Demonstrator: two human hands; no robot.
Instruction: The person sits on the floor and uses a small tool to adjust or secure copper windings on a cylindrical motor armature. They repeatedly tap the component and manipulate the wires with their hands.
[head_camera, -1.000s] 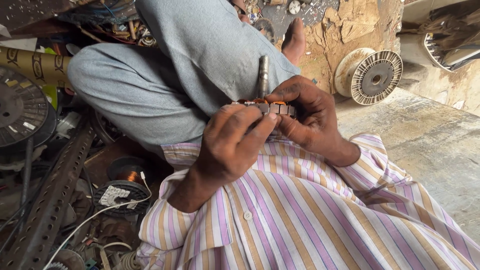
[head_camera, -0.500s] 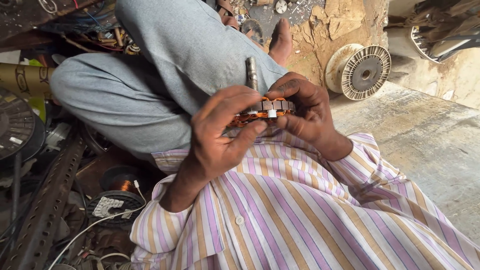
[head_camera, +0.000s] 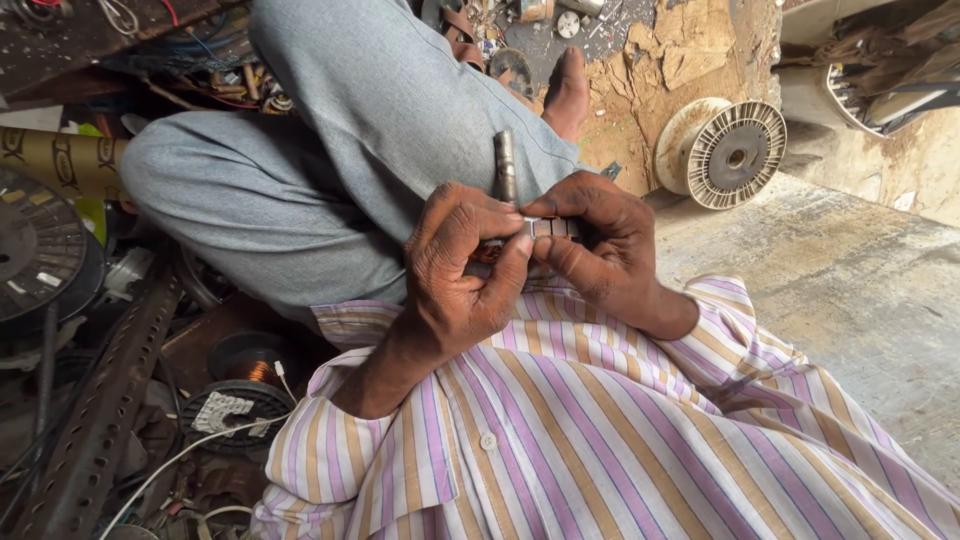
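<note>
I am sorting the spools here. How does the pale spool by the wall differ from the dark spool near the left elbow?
The pale spool stands on edge and looks bare; the dark spool lies flat and holds copper wire. The pale spool stands apart; clutter surrounds the dark spool. Both have round flanges.

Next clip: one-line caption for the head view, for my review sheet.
Both hands, left hand and right hand, grip a small motor armature with upright steel shaft above a striped shirt.

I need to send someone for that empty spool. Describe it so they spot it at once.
Look at the crumbling mud wall at upper right, beyond the hands. The spool lies tipped on its side at its foot, beside the concrete slab. It alone is pale, round, with a ribbed flange.
</note>
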